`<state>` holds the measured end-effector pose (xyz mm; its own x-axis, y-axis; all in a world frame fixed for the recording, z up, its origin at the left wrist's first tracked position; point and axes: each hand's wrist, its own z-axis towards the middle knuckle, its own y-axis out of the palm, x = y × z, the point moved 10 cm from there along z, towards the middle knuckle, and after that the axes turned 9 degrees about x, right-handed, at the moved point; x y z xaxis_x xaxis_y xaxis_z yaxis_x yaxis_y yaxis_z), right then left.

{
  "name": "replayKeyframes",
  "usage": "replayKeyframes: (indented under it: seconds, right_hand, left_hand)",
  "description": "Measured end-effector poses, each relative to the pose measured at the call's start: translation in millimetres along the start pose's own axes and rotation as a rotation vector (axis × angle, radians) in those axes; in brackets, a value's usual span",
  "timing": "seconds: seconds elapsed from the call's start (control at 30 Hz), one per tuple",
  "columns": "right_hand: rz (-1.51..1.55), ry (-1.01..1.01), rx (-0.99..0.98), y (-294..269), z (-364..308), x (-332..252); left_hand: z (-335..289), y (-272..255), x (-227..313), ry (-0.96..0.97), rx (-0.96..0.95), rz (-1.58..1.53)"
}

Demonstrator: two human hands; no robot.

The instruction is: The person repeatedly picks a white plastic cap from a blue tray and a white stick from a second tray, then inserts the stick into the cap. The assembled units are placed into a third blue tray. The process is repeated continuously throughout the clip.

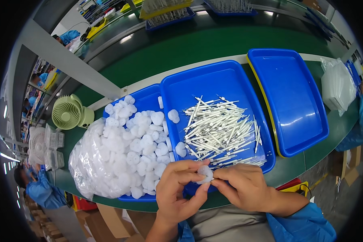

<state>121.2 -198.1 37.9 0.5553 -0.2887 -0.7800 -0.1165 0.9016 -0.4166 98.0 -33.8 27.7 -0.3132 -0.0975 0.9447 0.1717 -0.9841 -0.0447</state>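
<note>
My left hand [179,189] pinches a small translucent white plastic piece [206,174] with rounded lobes, thumb below and fingers above. Against its right edge, the thumb and forefinger of my right hand [246,187] are pressed together; whatever lies between them is too small to name. Both hands are over the near edge of a blue tray [201,72]. In that tray lies a heap of thin white sticks [220,129], pointing many ways. To the left, many similar white pieces [143,137] spill from a clear plastic bag [94,161] across another blue tray [149,94].
At the right, a blue tray [298,101] rests on a yellow one. Beyond it sits a clear bag of white items [336,86]. A green fan [68,115] stands at the left by a grey post [76,60]. Loaded trays [169,18] line the far side. Other people work at the left.
</note>
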Motion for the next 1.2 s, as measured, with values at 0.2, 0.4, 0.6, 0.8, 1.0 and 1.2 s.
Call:
replayKeyframes:
  seconds: [0.2, 0.4, 0.6, 0.8, 1.0, 1.2]
  right_hand:
    - [-0.018, -0.071, 0.005, -1, 0, -3]
    - [-0.057, -0.082, -0.023, 1, 0, -5]
    - [-0.052, -0.074, -0.023, 1, 0, -6]
    - [-0.227, -0.068, -0.083, -4, 16, 3]
    - [-0.442, -0.024, -0.258, 12, 8, 26]
    - [-0.452, -0.011, -0.195, 1, 14, 23]
  left_hand:
    - [6, 2, 9, 0.084, -0.044, 0.128]
    - [6, 6, 18, 0.195, -0.134, 0.272]
    - [4, 2, 9, 0.079, -0.092, 0.213]
    - [-1, -15, -9, -0.117, 0.161, -0.029]
    - [6, -26, 0, 0.083, 0.129, 0.306]
    - [-5, -41, -18, -0.119, 0.208, 0.202]
